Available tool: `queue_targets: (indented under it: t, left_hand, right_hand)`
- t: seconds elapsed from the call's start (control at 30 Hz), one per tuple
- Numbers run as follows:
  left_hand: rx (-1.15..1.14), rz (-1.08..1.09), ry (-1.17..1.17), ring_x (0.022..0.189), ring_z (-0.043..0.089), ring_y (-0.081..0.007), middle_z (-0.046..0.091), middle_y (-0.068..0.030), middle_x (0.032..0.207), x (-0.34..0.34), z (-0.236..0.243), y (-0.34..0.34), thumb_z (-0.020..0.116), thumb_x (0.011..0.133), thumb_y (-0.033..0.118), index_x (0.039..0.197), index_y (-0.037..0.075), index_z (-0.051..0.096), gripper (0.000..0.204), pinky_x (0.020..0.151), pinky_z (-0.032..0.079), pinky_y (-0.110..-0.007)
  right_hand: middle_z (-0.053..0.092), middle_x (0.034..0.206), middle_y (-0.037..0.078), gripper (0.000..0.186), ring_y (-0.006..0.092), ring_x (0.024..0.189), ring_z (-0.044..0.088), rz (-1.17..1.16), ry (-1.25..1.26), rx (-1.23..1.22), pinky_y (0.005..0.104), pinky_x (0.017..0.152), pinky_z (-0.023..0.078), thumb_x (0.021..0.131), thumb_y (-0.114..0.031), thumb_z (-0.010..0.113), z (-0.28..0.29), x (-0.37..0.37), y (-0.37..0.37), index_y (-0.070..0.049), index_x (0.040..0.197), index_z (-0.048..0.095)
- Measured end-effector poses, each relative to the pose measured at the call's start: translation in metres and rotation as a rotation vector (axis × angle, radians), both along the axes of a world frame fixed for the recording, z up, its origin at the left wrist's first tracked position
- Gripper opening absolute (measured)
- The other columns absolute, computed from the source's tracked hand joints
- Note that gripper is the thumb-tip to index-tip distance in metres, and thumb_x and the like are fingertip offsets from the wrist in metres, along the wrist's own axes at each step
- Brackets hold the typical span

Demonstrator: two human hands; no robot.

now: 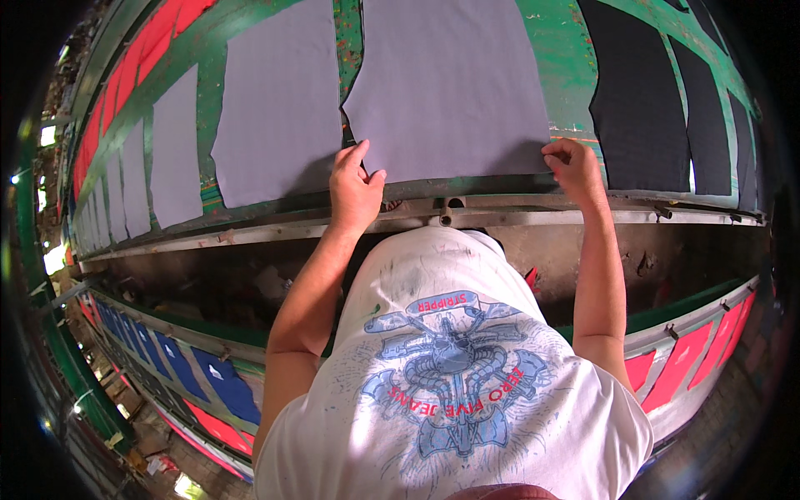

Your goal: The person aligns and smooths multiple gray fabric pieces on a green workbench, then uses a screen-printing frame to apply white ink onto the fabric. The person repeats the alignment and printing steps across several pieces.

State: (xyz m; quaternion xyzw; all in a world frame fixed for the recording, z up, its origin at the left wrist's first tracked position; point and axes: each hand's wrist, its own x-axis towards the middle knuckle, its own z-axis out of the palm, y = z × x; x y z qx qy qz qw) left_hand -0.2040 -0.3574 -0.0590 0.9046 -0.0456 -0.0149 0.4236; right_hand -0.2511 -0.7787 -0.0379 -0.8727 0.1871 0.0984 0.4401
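Textile workshop, long green table (568,92), rows of fabric panels (279,108)

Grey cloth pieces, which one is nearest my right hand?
The rightmost grey piece, straight ahead: your right hand is at its lower right corner. The other grey pieces lie further left.

Centre bright, rim dark, heavy fisheye.
Grey cloth panel (446,92) at 12 o'clock evenly lit; soft shadows fall on the 9 o'clock side of left hand (357,190) and right hand (575,171), so light seems to come from 3. White shirt (542,358) at 6 bright, nearly washed out in patches; recess (208,287) toward 9 dim. Blown-out light spots (54,260) at 9, faint purple flare near 4. Hands sharp, clutter (71,71) at 10 soft. Metal rail (283,235) bows; corners black.
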Motion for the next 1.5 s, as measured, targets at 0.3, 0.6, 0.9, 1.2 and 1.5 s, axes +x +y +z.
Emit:
queue_targets:
  t: [0.3, 0.6, 0.9, 1.2, 1.5]
  left_hand:
    - [0.312, -0.187, -0.433, 0.134, 0.059, -0.0380, 0.051, -0.0217, 0.156, 0.008, 0.029, -0.033, 0.078, 0.076, 0.004, 0.159, 0.008, 0.054, 0.086, 0.117, 0.047, -0.053]
    - [0.518, -0.541, -0.362, 0.170, 0.019, -0.0421, 0.029, -0.0137, 0.183, 0.073, 0.006, -0.167, 0.065, 0.105, 0.060, 0.170, 0.021, 0.046, 0.078, 0.138, 0.015, -0.061]
    - [0.584, -0.445, -0.259, 0.169, 0.017, -0.0481, 0.024, -0.0178, 0.184, 0.080, -0.005, -0.170, 0.058, 0.105, 0.070, 0.174, 0.013, 0.038, 0.092, 0.136, 0.011, -0.068]
    - [0.598, -0.179, 0.061, 0.170, 0.010, -0.0487, 0.017, -0.0234, 0.185, 0.078, 0.017, -0.117, 0.056, 0.108, 0.067, 0.175, 0.001, 0.029, 0.098, 0.137, 0.008, -0.066]
    - [0.420, -0.074, -0.231, 0.162, 0.027, -0.0576, 0.029, -0.0293, 0.179, 0.057, 0.053, 0.073, 0.075, 0.100, 0.051, 0.165, 0.001, 0.048, 0.086, 0.130, 0.016, -0.076]
  right_hand:
    - [0.082, 0.102, 0.014, 0.021, 0.0326, 0.091, 0.079, -0.022, -0.121, -0.321, 0.0419, 0.082, 0.060, 0.097, -0.020, 0.079, 0.013, -0.008, 0.003, -0.004, 0.110, 0.082]
    - [0.075, 0.106, 0.011, 0.014, 0.0308, 0.079, 0.073, -0.012, -0.426, -0.327, 0.0411, 0.075, 0.059, 0.096, -0.010, 0.079, 0.036, -0.015, 0.013, -0.005, 0.109, 0.077]
    - [0.075, 0.113, 0.014, 0.016, 0.0285, 0.086, 0.077, -0.114, -0.440, -0.301, 0.0392, 0.076, 0.062, 0.096, 0.000, 0.077, 0.024, -0.067, -0.004, -0.003, 0.111, 0.075]
    - [0.074, 0.111, 0.012, 0.014, 0.0253, 0.087, 0.075, -0.043, -0.477, -0.246, 0.0359, 0.070, 0.063, 0.099, 0.000, 0.075, 0.026, -0.035, 0.014, -0.005, 0.112, 0.075]
    - [0.075, 0.113, 0.011, 0.017, 0.0318, 0.095, 0.075, 0.178, -0.632, -0.320, 0.0393, 0.076, 0.063, 0.095, 0.001, 0.077, 0.058, 0.030, 0.140, -0.005, 0.111, 0.076]
